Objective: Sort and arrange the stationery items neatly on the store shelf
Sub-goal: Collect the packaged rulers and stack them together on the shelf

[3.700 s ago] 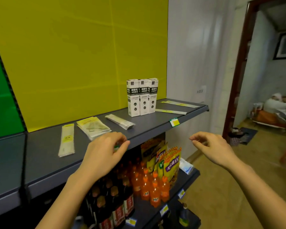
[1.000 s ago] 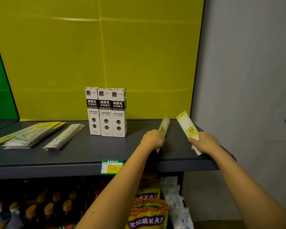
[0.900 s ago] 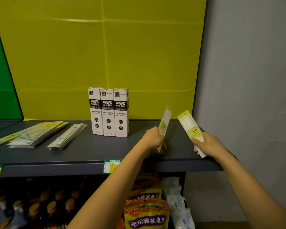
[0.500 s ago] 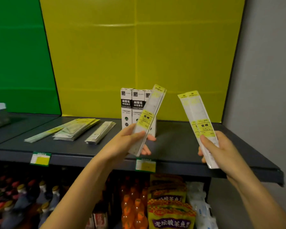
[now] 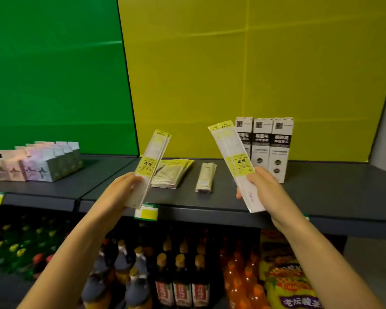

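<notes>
Over the front edge of the shelf (image 5: pixel 332 192), the left grip (image 5: pixel 123 186) clasps the left packets (image 5: pixel 152 163) and the right grip (image 5: pixel 263 184) the right packets (image 5: pixel 232 159), labels readable, probably for matching.

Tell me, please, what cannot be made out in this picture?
Head view:
- Flat packet stack: left side hidden by the left packet in the left hand.
- Leftmost white box: partly behind the right packet in the right hand.
- Bottle labels: too blurred to read.

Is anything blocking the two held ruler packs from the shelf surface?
Nothing visible does. The left hand holds the left ruler pack, the right hand the right ruler pack, over the front edge; bare shelf lies between the narrow stack and the upright boxes.
</notes>
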The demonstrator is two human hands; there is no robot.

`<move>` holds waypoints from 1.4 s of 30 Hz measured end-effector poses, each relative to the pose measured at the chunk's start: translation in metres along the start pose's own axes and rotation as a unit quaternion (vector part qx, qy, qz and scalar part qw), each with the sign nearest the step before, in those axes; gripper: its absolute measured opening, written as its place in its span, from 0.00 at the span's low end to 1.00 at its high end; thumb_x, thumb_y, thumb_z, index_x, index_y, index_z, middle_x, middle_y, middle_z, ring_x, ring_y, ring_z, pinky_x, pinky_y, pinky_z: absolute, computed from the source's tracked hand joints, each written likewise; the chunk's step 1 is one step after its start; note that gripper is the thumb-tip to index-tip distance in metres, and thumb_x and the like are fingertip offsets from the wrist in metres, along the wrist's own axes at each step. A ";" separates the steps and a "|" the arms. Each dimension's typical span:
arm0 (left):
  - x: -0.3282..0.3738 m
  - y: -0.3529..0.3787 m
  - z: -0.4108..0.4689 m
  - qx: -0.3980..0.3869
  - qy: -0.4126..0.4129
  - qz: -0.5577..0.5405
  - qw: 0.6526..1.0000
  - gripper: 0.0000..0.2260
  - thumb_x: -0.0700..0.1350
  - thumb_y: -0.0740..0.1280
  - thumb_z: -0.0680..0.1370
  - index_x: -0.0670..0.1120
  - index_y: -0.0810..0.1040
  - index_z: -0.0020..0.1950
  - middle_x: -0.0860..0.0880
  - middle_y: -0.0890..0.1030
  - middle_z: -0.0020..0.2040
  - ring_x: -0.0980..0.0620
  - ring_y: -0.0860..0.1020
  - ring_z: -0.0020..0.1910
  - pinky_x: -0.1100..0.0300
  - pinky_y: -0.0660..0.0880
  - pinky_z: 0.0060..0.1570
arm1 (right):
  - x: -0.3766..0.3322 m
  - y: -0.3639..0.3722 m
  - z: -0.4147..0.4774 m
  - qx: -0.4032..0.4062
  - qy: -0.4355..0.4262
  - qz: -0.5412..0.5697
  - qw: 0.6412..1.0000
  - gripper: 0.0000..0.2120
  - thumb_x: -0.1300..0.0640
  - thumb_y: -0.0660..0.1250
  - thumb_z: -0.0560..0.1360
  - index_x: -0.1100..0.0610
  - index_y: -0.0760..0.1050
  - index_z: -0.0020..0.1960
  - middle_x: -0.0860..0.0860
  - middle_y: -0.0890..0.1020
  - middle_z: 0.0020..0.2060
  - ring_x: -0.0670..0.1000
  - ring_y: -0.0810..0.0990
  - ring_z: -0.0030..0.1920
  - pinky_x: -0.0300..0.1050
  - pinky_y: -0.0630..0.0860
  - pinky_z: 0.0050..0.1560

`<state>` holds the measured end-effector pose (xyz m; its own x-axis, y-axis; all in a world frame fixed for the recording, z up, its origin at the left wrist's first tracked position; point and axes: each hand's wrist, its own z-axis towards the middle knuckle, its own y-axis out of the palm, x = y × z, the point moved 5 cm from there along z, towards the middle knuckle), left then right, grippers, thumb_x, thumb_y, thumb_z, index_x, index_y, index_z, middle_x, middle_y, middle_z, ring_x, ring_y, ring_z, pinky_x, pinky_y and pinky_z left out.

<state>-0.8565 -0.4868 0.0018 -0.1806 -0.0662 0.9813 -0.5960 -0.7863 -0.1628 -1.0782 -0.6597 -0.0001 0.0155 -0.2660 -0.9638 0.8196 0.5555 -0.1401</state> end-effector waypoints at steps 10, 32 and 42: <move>-0.020 -0.074 0.056 -0.093 0.023 0.100 0.990 0.11 0.38 0.55 0.80 0.46 0.75 0.44 0.45 0.78 0.43 0.50 0.73 0.35 0.62 0.67 0.33 | -0.003 0.125 0.047 -0.065 0.057 -0.026 0.996 0.04 0.60 0.56 0.77 0.57 0.69 0.48 0.61 0.77 0.57 0.55 0.76 0.54 0.50 0.72 0.56; -0.055 -0.081 0.179 -0.089 0.018 0.056 0.994 0.09 0.40 0.54 0.81 0.42 0.72 0.55 0.46 0.77 0.47 0.54 0.74 0.39 0.63 0.69 0.36 | 0.033 0.289 0.143 -0.016 0.108 -0.214 0.971 0.21 0.61 0.57 0.77 0.66 0.60 0.68 0.63 0.73 0.62 0.62 0.74 0.60 0.49 0.71 0.48; -0.072 -0.058 0.202 -0.145 0.052 0.133 0.979 0.08 0.38 0.54 0.77 0.41 0.72 0.51 0.38 0.78 0.55 0.45 0.75 0.48 0.56 0.71 0.45 | 0.013 0.303 0.133 -0.022 0.107 -0.399 0.910 0.20 0.57 0.58 0.77 0.67 0.66 0.65 0.64 0.72 0.64 0.62 0.72 0.62 0.47 0.71 0.56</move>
<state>-0.6509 -0.5606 -0.0384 -0.4283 -0.1704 0.8874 -0.7116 -0.5417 -0.4474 -0.7531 -0.5996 -0.0249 -0.6911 -0.4418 -0.5720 0.4963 0.2852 -0.8199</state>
